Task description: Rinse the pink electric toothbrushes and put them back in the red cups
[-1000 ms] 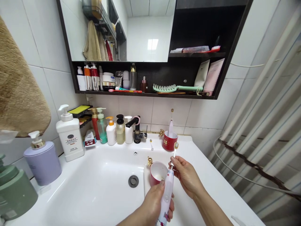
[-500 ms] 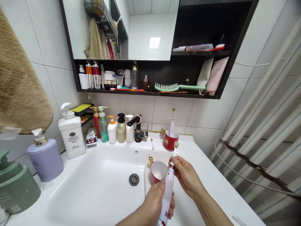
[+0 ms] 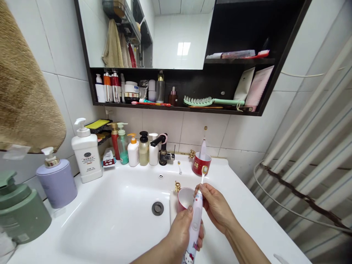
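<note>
My left hand [image 3: 180,229] is wrapped round the pale handle of an electric toothbrush [image 3: 195,220] with a cartoon print near its base. The thumb lies along its side, below the top. My right hand [image 3: 217,207] pinches the white neck of the brush head [image 3: 204,171] where it meets the handle's tip; its bristles point up. Just behind the handle stands a red cup [image 3: 184,196] with a white inside and a gold handle, partly covered by my hands. Farther back, a second red cup [image 3: 197,167] holds another electric toothbrush [image 3: 202,149].
The white sink basin [image 3: 118,216] with its drain [image 3: 157,208] lies to the left. A small loose brush head [image 3: 179,168] rests near the black faucet [image 3: 165,154]. Several pump bottles [image 3: 134,152] line the back ledge. Above hangs a dark mirror cabinet [image 3: 176,107] with a green hairbrush [image 3: 228,102].
The bare metal shaft between brush head and handle no longer shows; the head has come down onto the handle. The view has shifted slightly.
</note>
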The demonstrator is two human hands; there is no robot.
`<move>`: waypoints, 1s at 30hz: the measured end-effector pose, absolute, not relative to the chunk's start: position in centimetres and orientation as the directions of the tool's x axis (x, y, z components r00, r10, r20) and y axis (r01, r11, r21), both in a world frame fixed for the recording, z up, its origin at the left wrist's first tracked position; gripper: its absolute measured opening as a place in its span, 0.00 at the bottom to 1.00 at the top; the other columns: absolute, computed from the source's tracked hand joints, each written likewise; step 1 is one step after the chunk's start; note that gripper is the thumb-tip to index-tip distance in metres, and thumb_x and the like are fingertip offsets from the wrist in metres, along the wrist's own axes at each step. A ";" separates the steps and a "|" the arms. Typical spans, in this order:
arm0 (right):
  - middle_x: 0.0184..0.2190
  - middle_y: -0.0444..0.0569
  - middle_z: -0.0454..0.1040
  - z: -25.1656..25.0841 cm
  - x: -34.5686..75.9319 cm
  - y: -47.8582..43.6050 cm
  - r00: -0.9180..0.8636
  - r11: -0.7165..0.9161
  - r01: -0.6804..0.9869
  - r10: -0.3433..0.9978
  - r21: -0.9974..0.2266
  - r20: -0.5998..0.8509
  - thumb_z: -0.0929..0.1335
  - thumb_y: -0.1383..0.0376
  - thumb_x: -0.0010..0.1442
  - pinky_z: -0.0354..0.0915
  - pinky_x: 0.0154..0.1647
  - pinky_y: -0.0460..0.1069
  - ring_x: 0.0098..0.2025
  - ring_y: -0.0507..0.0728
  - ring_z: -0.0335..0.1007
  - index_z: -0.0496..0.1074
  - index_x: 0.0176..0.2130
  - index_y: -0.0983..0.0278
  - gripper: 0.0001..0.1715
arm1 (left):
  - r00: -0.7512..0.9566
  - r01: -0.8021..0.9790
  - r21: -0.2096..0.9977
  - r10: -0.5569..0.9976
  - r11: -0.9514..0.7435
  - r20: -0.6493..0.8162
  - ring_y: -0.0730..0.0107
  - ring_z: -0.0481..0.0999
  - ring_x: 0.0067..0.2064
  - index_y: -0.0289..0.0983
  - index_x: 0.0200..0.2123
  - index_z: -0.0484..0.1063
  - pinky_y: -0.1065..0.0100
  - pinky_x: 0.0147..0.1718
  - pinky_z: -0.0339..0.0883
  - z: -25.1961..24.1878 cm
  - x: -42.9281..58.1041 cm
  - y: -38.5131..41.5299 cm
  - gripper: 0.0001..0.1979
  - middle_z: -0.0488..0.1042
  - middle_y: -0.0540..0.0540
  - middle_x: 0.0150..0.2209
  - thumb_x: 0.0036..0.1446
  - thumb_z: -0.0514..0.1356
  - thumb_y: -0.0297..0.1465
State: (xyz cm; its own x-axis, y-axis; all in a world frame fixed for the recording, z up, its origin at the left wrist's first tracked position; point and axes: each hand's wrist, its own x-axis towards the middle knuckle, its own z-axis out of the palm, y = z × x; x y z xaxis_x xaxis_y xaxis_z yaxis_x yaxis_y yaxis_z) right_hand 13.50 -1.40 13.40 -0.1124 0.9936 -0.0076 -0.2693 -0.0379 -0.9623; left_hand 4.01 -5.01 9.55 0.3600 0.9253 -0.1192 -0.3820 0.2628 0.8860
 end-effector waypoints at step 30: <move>0.19 0.40 0.66 14.6 11.5 -2.8 -0.049 -0.010 -0.345 0.999 -0.938 0.008 0.60 0.58 0.45 0.54 0.14 0.42 0.17 0.47 0.59 0.58 0.21 0.63 0.11 | 0.446 -0.400 0.878 0.893 0.263 -0.064 0.82 0.57 0.12 0.33 0.23 0.56 0.76 0.12 0.48 10.8 3.1 -4.9 0.23 0.60 0.53 0.14 0.42 0.42 0.49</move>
